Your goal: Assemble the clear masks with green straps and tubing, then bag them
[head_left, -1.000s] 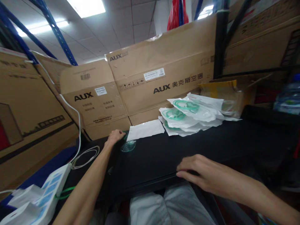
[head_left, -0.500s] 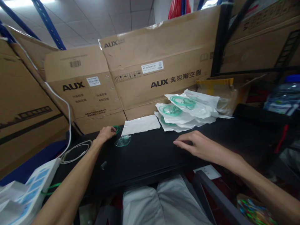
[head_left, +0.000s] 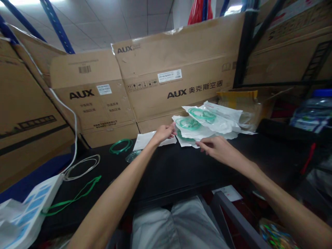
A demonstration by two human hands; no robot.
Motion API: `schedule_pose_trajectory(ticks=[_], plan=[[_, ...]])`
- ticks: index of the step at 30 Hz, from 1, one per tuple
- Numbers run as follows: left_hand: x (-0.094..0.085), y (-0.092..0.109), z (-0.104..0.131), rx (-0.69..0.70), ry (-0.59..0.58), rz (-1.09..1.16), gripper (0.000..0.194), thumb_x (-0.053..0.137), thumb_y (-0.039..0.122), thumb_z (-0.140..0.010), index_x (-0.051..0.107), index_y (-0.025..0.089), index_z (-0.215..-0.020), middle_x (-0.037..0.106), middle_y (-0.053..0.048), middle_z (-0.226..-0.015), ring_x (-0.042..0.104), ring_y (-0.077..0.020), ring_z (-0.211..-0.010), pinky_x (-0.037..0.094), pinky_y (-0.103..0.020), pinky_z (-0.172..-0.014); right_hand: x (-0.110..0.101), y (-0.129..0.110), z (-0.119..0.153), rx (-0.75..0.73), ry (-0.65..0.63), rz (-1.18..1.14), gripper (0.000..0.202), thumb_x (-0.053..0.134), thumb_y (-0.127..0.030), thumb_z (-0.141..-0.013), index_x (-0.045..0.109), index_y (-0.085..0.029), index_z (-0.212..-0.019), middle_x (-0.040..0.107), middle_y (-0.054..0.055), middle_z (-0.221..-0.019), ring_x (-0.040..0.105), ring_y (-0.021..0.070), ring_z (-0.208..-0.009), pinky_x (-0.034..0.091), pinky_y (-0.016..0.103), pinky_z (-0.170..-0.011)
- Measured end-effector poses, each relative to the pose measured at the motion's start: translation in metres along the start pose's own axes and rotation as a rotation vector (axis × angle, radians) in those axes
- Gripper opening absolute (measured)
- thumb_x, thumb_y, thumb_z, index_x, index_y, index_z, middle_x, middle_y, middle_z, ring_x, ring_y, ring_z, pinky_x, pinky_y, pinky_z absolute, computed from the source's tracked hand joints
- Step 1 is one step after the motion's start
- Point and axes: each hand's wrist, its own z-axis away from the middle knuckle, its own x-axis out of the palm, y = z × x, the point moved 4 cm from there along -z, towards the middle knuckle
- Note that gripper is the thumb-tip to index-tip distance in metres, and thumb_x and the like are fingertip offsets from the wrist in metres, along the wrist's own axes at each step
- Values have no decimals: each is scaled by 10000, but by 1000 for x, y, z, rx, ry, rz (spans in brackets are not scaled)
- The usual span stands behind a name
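Observation:
My left hand (head_left: 166, 134) is over the white sheet (head_left: 145, 140), its fingers slightly apart and its fingertips at the left edge of a pile of white-backed clear pouches (head_left: 204, 121) holding coiled green tubing. On the pile's front edge, the bent fingers of my right hand (head_left: 214, 147) pinch a pouch; the fingertips are partly hidden. A loose coil of green tubing (head_left: 120, 146) lies left of the sheet. Beside it, a clear plastic mask (head_left: 132, 155) is partly covered by my left forearm. A green elastic strap (head_left: 75, 197) lies near the table's left side.
A white power strip (head_left: 38, 207) and a looped pale cable (head_left: 83, 167) occupy the left side. Large cardboard boxes (head_left: 181, 83) wall off the back of the black table (head_left: 166, 173). At right stand an open carton (head_left: 267, 103) and a blue-capped bottle (head_left: 311, 112).
My left hand has let go of the green tubing coil and moved right to the pouches. My right hand has shifted slightly up to the pile's front edge. More of the green strap shows.

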Motion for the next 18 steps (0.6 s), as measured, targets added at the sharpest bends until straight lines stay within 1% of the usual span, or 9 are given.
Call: schedule_pose_trajectory(ticks=[1, 3, 4, 6, 9, 13, 15, 18], plan=[[16, 4, -7, -23, -24, 35, 550, 476, 582, -969, 728, 106, -860, 759, -112, -837, 706, -178, -710, 563, -298, -686, -2, 1, 0, 14, 5, -12, 461, 467, -467, -976, 697, -172, -707, 676, 26, -591, 617, 172, -573, 378, 283, -600], [39, 6, -21, -75, -40, 86, 429, 542, 514, -970, 690, 112, -951, 727, -66, -861, 686, -158, -713, 576, -324, -692, -4, 6, 0, 53, 11, -46, 459, 468, -465, -969, 700, -171, -704, 680, 27, -592, 622, 172, -564, 392, 279, -595], [46, 5, -28, -96, -38, 108, 375, 566, 474, -971, 674, 116, -1006, 714, -59, -908, 683, -158, -749, 580, -335, -709, -5, 9, 0, 75, 13, -62, 460, 470, -466, -965, 700, -171, -696, 679, 27, -587, 622, 173, -556, 397, 279, -593], [54, 3, -39, -117, -27, 153, 309, 596, 405, -968, 646, 131, -1103, 690, -64, -1016, 678, -170, -839, 585, -357, -752, -5, 17, 0, 104, 11, -91, 467, 478, -477, -958, 700, -172, -684, 677, 29, -577, 625, 175, -549, 409, 280, -596], [58, 2, -48, -83, -8, 231, 298, 603, 372, -967, 634, 137, -1148, 674, -78, -1094, 672, -190, -910, 583, -379, -791, -3, 29, 0, 119, 16, -134, 482, 491, -503, -952, 706, -171, -679, 682, 33, -580, 642, 180, -568, 429, 282, -625], [57, 10, -47, 20, 49, 310, 313, 573, 417, -973, 653, 129, -1066, 701, -67, -1006, 678, -178, -852, 568, -362, -781, -3, 43, -2, 140, 83, -199, 462, 508, -508, -947, 724, -170, -717, 700, 32, -616, 656, 182, -595, 445, 282, -657], [53, 17, -42, 74, 85, 327, 314, 542, 418, -974, 661, 131, -1019, 720, -66, -957, 683, -178, -830, 549, -327, -772, -4, 47, -3, 158, 130, -232, 458, 511, -508, -946, 720, -167, -723, 700, 33, -620, 659, 184, -606, 449, 285, -664], [42, 28, -33, 140, 120, 330, 298, 495, 391, -961, 658, 145, -1000, 735, -73, -976, 686, -182, -854, 525, -275, -760, -5, 42, -1, 166, 164, -288, 457, 518, -509, -945, 714, -159, -725, 710, 43, -651, 654, 180, -607, 457, 288, -662]])
